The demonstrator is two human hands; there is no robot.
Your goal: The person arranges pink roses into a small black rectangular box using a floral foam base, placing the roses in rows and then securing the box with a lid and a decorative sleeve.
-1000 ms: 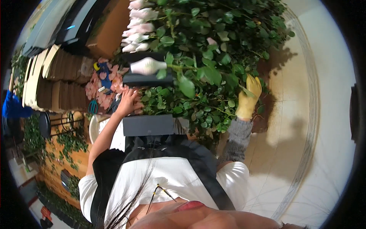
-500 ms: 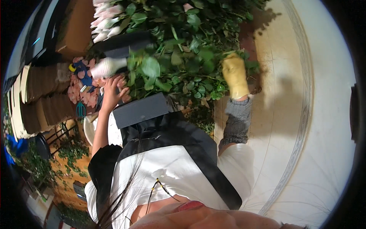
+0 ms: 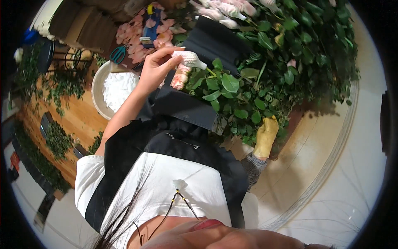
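Observation:
A pale rose head in a white mesh sleeve [image 3: 191, 59] is pinched between the thumb and fingers of my bare left hand [image 3: 161, 68]. Its leafy stem [image 3: 229, 83] runs down to the right. My right hand [image 3: 267, 132], in a yellow glove, is closed around the stem's lower end, which leaves partly hide. Under the netted head, pink rose heads [image 3: 180, 78] lie between two black ribbed panels, the near panel [image 3: 184, 108] against my apron and the far panel [image 3: 215, 43] beyond.
Netted roses [image 3: 224, 12] with thick foliage [image 3: 298, 54] fill the far right. Left of my forearm stands a round tub [image 3: 99, 89] of white sleeves [image 3: 118, 89]. Teal scissors [image 3: 117, 54], loose pink petals [image 3: 137, 33] and a blue tool [image 3: 152, 25] lie beyond it.
My left hand has gone from spread fingers near the netted rose to pinching its head. The right glove sits lower in view, and the whole view has swung toward the left.

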